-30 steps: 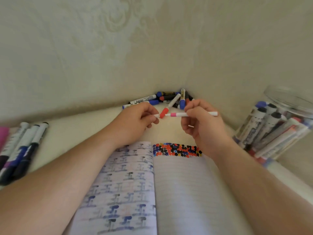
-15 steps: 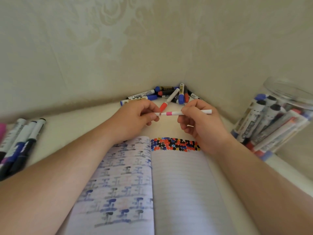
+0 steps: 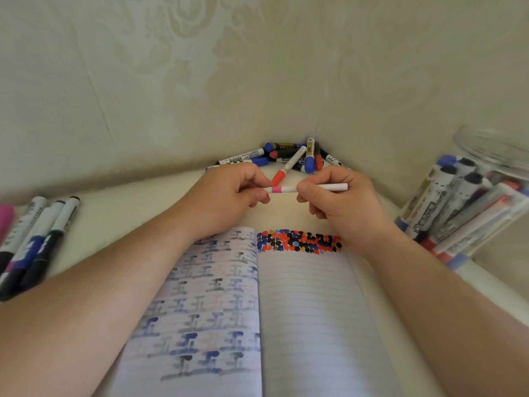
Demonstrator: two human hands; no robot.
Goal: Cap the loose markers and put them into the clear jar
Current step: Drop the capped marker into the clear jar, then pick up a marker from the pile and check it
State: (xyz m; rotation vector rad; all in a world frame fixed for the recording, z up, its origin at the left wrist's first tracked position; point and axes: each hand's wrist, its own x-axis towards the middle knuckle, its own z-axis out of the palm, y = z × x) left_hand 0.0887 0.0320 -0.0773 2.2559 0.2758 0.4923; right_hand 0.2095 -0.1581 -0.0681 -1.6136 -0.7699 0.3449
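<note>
Many markers (image 3: 446, 213) (capped), clear jar (image 3: 498, 156)

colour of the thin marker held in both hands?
White marker with a pink band; head view.

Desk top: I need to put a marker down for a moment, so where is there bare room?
Bare desk lies between the markers at the left edge and the notebook, and a smaller patch between the hands and the corner pile. It is crowded in that corner and around the jar on the right.
</note>
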